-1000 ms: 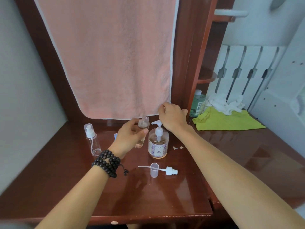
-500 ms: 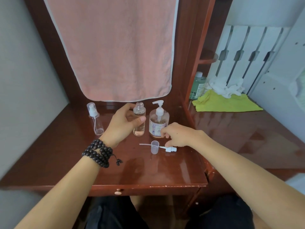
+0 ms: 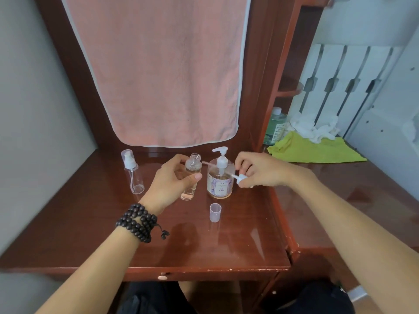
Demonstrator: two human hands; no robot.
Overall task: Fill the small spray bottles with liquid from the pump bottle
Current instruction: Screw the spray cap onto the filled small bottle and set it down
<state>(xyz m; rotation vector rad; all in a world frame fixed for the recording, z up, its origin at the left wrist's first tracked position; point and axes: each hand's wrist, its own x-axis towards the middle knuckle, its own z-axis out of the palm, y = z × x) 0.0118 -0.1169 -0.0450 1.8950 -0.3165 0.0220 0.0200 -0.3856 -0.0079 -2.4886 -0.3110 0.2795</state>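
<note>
The left hand [image 3: 172, 177] grips an uncapped clear small spray bottle [image 3: 191, 175] with pinkish liquid, hiding much of its side. The right hand [image 3: 260, 169] pinches a white spray head [image 3: 240, 178]; its thin dip tube, faint against the clear pump bottle [image 3: 220, 177], slants toward the open neck. A capped empty spray bottle [image 3: 133, 174] and a translucent cap [image 3: 215, 212] stand nearby on the glossy red-brown surface [image 3: 204, 245].

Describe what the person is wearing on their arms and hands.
Both forearms are bare, with no sleeves in view. The left wrist carries a bracelet of dark round beads, wrapped around several times, with a short knotted tail hanging from it. The left hand and right hand are ungloved, and no rings or watch are visible.
</note>
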